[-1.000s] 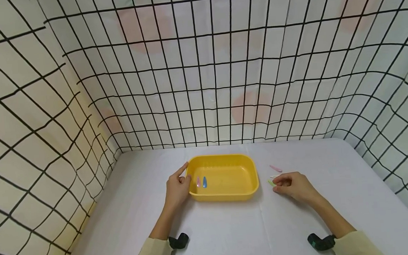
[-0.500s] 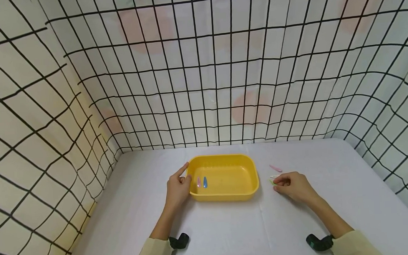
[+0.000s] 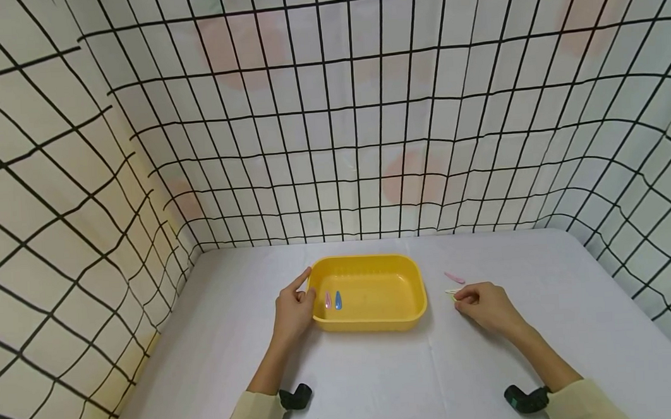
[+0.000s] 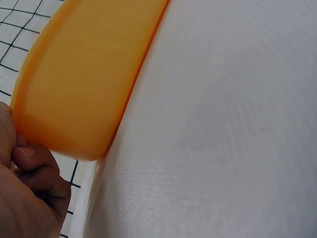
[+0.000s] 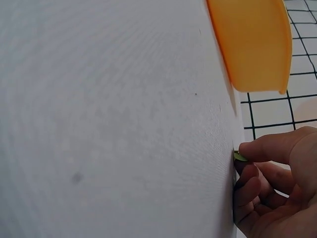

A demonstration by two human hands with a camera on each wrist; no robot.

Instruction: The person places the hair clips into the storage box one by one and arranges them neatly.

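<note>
My left hand [image 3: 291, 313] holds the left end of a yellow plastic tray [image 3: 370, 326], thumb at the rim and index finger along its outer side. Inside the tray, a pink hair clip [image 3: 327, 300] and a blue hair clip [image 3: 338, 300] lie side by side near the left wall. To the right of the tray, my right hand [image 3: 489, 308] pinches a green hair clip [image 5: 240, 156] between thumb and index finger at the table surface. Its fingers mostly hide that clip in the head view. A white hair clip [image 3: 450, 291] and another pink hair clip [image 3: 455, 278] lie just beyond them.
A white cloth covers the table [image 3: 367, 385]. Behind it and at both sides rise white walls with a black grid [image 3: 354, 139]. Each wrist carries a black camera mount, one at the left sleeve [image 3: 295, 397] and one at the right [image 3: 526, 399].
My right hand has shifted slightly to the right with the green hair clip, less of which now shows. The left hand and the tray stay in place.
</note>
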